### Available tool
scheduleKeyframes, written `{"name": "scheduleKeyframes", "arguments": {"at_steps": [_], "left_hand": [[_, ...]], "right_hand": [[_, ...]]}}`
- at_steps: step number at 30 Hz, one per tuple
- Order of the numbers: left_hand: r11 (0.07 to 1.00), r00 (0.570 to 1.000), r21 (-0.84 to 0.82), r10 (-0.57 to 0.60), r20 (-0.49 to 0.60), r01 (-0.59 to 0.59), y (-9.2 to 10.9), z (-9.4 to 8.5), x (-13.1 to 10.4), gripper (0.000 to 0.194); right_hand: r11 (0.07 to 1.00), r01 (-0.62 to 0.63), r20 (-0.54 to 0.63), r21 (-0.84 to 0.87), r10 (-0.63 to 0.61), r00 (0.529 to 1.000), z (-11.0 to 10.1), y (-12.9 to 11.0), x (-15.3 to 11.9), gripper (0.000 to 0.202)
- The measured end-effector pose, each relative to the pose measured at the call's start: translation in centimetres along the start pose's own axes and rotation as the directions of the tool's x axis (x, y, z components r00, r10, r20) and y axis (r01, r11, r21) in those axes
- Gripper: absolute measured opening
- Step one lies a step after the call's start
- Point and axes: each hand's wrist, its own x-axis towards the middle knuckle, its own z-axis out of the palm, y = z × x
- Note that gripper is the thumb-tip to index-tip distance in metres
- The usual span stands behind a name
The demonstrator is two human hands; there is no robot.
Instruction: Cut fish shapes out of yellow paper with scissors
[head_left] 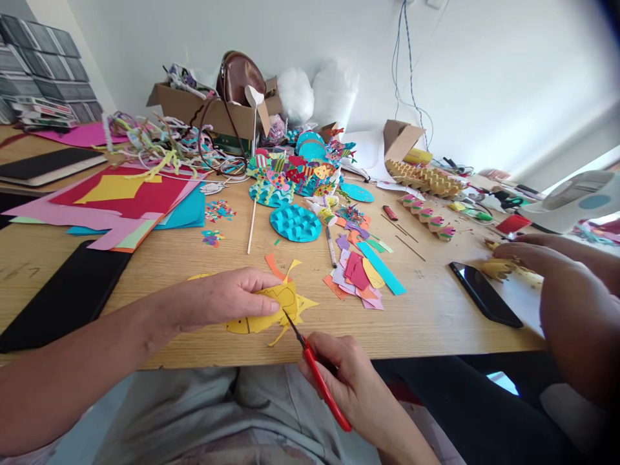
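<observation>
My left hand [242, 296] pinches a yellow paper piece [285, 296] with a drawn outline on it, above the table's front edge. Red-handled scissors [322, 381] are gripped in my right hand [346, 374], their dark blades pointing up and left and meeting the paper's lower edge. Under and around the held piece lie yellow paper scraps [306, 303], one with a dark line and dots near my left hand. An orange strip [274, 266] lies just beyond my fingers.
Right of centre are colored paper cutouts [358, 271] and a pen [331, 248]. A phone [484, 294] lies near another person's hands [537, 255]. Colored sheets [111, 200] and a black case [62, 290] are at left; a blue textured oval [295, 223] sits mid-table.
</observation>
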Motion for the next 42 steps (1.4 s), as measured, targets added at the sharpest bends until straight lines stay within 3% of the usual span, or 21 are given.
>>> {"name": "scheduleKeyframes", "arguments": {"at_steps": [4,7,20,26,32,42], "left_hand": [[0.999,0.999,-0.048,0.024,-0.038,-0.026,0.1,0.1,-0.1,0.005],[0.998,0.998,-0.058,0.010,-0.063,-0.014,0.3,0.3,-0.1,0.009],[0.996,1.000,-0.084,-0.016,0.013,0.017,0.0,0.2,0.1,0.018],[0.999,1.000,-0.037,0.013,-0.025,-0.014,-0.5,0.0,0.2,0.015],[0.999,0.989,0.007,0.054,-0.136,-0.054,-0.2,0.3,-0.1,0.020],[0.923,0.972,-0.348,0.092,-0.217,-0.165,-0.9,1.9,0.3,0.012]], "right_hand": [[1.000,0.005,-0.006,0.000,-0.005,1.000,0.0,0.0,0.0,0.037],[1.000,0.009,-0.013,-0.006,-0.009,1.000,0.1,0.0,0.0,0.036],[1.000,-0.011,-0.009,-0.008,0.011,1.000,0.2,0.1,0.2,0.033],[0.999,-0.045,-0.013,0.006,0.045,0.999,0.3,0.2,0.3,0.031],[0.989,-0.077,-0.021,0.124,0.080,0.997,0.8,0.3,0.5,0.034],[0.916,-0.103,-0.038,0.388,0.127,0.991,1.9,0.1,0.6,0.044]]}}
